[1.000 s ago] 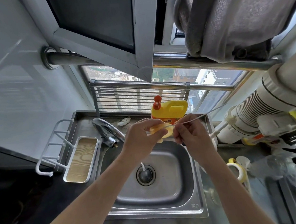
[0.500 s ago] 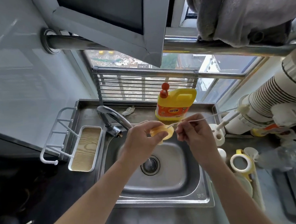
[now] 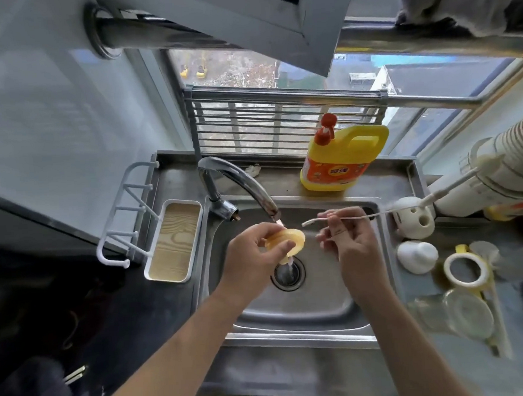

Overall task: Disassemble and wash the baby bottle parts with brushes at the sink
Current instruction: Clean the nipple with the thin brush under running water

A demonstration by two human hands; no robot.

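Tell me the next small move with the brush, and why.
Probably slide the tip of the thin brush into the yellow bottle part. The right hand pinches the brush, its tip just short of the part, which the left hand holds under water running from the tap.

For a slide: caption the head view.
Left hand rinses a yellow bottle part under the faucet; right hand pinches a thin brush.
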